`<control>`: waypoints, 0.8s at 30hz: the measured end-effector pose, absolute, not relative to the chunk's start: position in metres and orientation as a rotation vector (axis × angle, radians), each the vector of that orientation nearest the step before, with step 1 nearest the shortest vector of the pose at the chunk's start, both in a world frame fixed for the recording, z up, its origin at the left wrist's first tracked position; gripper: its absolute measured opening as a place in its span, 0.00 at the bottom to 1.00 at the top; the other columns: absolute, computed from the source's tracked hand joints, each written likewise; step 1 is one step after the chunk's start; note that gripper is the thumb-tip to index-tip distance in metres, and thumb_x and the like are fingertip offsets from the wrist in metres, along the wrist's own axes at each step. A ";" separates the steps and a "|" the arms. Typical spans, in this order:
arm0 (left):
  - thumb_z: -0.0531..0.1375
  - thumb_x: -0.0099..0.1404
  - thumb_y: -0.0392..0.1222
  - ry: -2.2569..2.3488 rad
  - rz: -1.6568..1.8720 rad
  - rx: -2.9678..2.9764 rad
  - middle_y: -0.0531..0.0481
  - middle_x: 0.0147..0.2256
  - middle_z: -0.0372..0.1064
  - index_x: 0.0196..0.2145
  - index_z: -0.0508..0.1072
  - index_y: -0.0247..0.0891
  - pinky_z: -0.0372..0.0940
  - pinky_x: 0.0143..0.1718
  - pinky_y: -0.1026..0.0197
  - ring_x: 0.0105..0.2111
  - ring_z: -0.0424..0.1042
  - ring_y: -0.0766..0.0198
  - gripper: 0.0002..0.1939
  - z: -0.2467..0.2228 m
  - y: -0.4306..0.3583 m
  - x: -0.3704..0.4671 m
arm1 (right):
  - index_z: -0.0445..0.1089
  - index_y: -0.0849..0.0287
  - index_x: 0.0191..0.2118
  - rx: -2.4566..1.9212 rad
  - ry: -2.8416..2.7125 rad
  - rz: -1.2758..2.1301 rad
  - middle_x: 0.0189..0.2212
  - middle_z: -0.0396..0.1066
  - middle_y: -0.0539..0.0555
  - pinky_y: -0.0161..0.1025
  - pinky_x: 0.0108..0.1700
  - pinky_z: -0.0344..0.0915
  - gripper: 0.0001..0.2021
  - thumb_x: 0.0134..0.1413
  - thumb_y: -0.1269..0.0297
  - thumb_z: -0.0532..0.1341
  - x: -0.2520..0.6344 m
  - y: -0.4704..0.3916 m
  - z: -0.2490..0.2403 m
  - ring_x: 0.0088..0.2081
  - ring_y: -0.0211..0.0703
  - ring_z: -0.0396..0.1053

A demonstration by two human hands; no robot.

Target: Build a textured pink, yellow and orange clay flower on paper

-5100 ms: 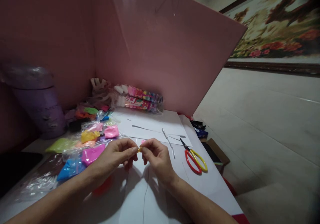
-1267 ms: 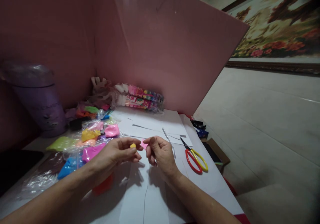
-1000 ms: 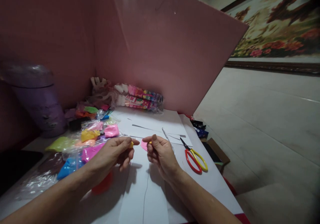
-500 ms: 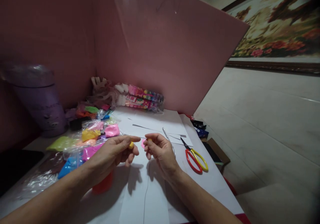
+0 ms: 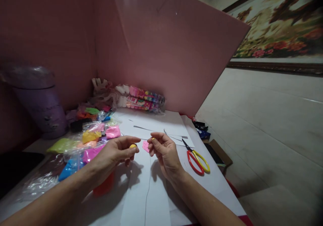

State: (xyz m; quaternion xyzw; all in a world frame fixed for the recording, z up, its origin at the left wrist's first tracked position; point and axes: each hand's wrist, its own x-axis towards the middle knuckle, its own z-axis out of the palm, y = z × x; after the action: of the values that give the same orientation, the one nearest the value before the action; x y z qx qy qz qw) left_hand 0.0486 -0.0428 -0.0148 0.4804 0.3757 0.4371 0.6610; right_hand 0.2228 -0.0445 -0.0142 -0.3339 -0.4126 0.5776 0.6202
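Left hand (image 5: pixel 117 153): holding a yellow lump (image 5: pixel 133 146) at the thumb tip, index finger stretched out above it; the grip behind the lump is hidden. Right hand (image 5: pixel 165 153): thumb and index pinching a small yellow bit (image 5: pixel 153 139), other fingers curled under. Hands apart, both raised over the table (image 5: pixel 209 192).

Pink piece (image 5: pixel 145 146) shows in the gap between the hands, just beside the right fingertips. Below it, white paper strip (image 5: pixel 158 202) with a thin dark line running lengthwise.

Metal tool (image 5: pixel 165 131) lies behind the right hand, mostly hidden. Scissors (image 5: pixel 193 152), red and yellow handles, sit right of that hand, tips pointing away. Left side: blue bag (image 5: pixel 71 168) and magenta bag (image 5: pixel 93 153) beside the left forearm, red item (image 5: pixel 104 185) partly hidden by it. Purple cup (image 5: pixel 42 108) stands far left. Clear package (image 5: pixel 140 101) lies at the back against the pink panel (image 5: pixel 156 51).
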 end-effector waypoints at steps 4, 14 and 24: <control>0.70 0.50 0.47 0.869 0.990 1.145 0.57 0.22 0.64 0.30 0.70 0.35 0.52 0.20 0.69 0.19 0.58 0.74 0.17 -0.019 -0.041 0.048 | 0.68 0.62 0.28 -0.774 -0.981 1.349 0.17 0.65 0.46 0.27 0.15 0.52 0.14 0.50 0.55 0.65 0.224 -0.043 -0.017 0.14 0.28 0.57; 0.67 0.54 0.45 0.809 0.954 1.059 0.47 0.32 0.73 0.41 0.73 0.35 0.60 0.25 0.66 0.27 0.67 0.67 0.18 -0.010 -0.044 0.050 | 0.67 0.61 0.32 -0.745 -0.867 1.421 0.26 0.69 0.51 0.29 0.22 0.59 0.06 0.43 0.73 0.61 0.224 -0.044 -0.015 0.24 0.33 0.63; 0.63 0.57 0.55 0.842 0.972 1.097 0.54 0.23 0.65 0.36 0.73 0.35 0.53 0.21 0.67 0.21 0.59 0.70 0.19 -0.016 -0.042 0.050 | 0.64 0.58 0.38 -0.819 -0.914 1.468 0.22 0.60 0.45 0.27 0.18 0.43 0.11 0.48 0.64 0.64 0.223 -0.047 -0.014 0.19 0.29 0.50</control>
State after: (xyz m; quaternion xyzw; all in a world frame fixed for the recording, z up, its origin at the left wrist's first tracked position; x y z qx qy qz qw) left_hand 0.0500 -0.0421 -0.0159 0.4854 0.3726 0.4302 0.6637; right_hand 0.2229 -0.0466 -0.0144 -0.3500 -0.3905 0.6269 0.5763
